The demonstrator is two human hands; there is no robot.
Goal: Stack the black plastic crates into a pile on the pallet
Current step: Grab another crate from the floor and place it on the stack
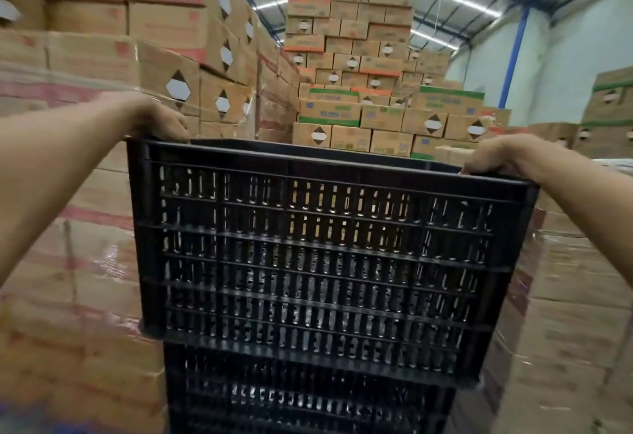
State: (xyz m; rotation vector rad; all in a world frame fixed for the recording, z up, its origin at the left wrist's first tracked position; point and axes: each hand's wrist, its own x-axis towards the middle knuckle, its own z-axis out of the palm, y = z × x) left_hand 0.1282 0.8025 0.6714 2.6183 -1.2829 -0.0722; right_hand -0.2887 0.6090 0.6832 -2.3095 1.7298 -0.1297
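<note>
A black slotted plastic crate [322,262] fills the middle of the head view, held up at chest height and tilted slightly down to the right. My left hand [161,118] grips its top rim at the left corner. My right hand [496,156] grips the rim at the right corner. Directly beneath it stands a pile of more black crates [308,399], its top partly covered by the held crate's base. The pallet is hidden.
Shrink-wrapped stacks of cardboard boxes [78,228] rise close on the left, and another wrapped stack [565,296] stands on the right. A tall pile of cartons [356,67] stands straight ahead beyond the crate. A pale wall with a blue column [513,56] is at the back right.
</note>
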